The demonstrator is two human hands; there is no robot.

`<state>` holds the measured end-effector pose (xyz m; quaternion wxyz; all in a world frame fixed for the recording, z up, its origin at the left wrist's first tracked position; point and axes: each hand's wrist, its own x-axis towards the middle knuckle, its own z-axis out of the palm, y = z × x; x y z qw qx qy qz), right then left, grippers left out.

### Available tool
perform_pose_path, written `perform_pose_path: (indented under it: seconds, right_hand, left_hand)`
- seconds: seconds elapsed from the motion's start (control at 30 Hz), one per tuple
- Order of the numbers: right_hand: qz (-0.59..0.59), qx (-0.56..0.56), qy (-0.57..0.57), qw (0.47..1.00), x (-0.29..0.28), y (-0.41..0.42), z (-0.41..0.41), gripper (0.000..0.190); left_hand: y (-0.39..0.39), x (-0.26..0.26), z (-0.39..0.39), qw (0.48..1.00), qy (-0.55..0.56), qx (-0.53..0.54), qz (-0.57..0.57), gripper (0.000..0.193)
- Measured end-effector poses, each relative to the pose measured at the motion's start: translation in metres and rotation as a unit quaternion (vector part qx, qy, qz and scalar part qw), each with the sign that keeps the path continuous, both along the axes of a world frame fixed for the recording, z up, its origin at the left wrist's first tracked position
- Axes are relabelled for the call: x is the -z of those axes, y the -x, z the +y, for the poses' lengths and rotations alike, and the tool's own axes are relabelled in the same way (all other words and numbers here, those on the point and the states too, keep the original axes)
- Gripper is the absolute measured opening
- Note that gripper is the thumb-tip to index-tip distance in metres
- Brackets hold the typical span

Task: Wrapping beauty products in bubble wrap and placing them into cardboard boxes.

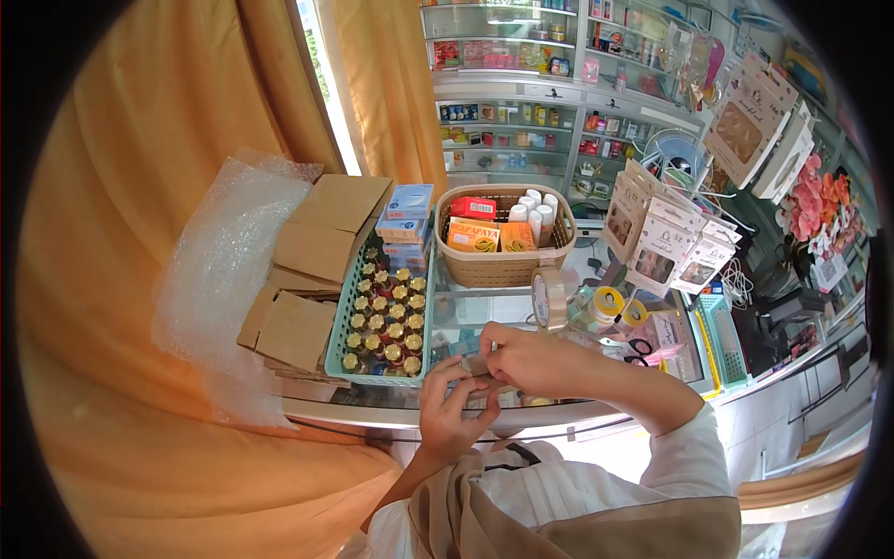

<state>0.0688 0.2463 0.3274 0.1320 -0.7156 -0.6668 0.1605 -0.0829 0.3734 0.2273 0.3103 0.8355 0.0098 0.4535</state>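
My left hand [450, 412] and my right hand [520, 360] meet over the near edge of the glass counter. Between their fingers is a small brownish item [478, 370], mostly hidden; I cannot tell what it is. Just beyond my right hand a roll of tape [550, 299] stands on its edge. Left of my hands lies a teal plastic basket [336, 342] of small bottles with gold caps [396, 330]. A tan basket [489, 269] farther back holds papaya boxes [473, 236], a red box [473, 207] and white-capped bottles [535, 215].
Folded cardboard boxes [293, 328] and bubble wrap [223, 279] lie at the left, beside an orange curtain [160, 175]. Blue boxes [408, 202] stack behind the bottles. Scissors [639, 346] lie right of my hands, under hanging white packages [660, 244]. A long teal basket [723, 339] stands farther right.
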Motion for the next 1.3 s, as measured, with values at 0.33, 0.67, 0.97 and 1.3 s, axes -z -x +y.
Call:
perform_pose_path:
  seconds: [0.33,0.67,0.97,1.3]
  right_hand:
    - [0.017,-0.030,-0.095,0.995,0.023,-0.006,-0.006,0.013]
    - [0.022,-0.034,-0.098,0.994,0.015,-0.007,-0.006,0.009]
    - [0.090,-0.011,-0.102,0.991,0.019,-0.007,-0.011,0.006]
    - [0.076,-0.013,-0.116,0.990,0.023,-0.006,-0.011,0.006]
  left_hand:
    - [0.000,0.002,0.001,1.000,-0.018,-0.006,-0.007,0.028]
    - [0.000,0.005,0.000,1.000,-0.004,-0.006,-0.008,0.026]
    - [0.001,0.001,-0.002,0.999,-0.024,-0.020,-0.010,0.029]
    - [0.001,0.004,-0.002,0.999,-0.044,-0.027,-0.009,0.030]
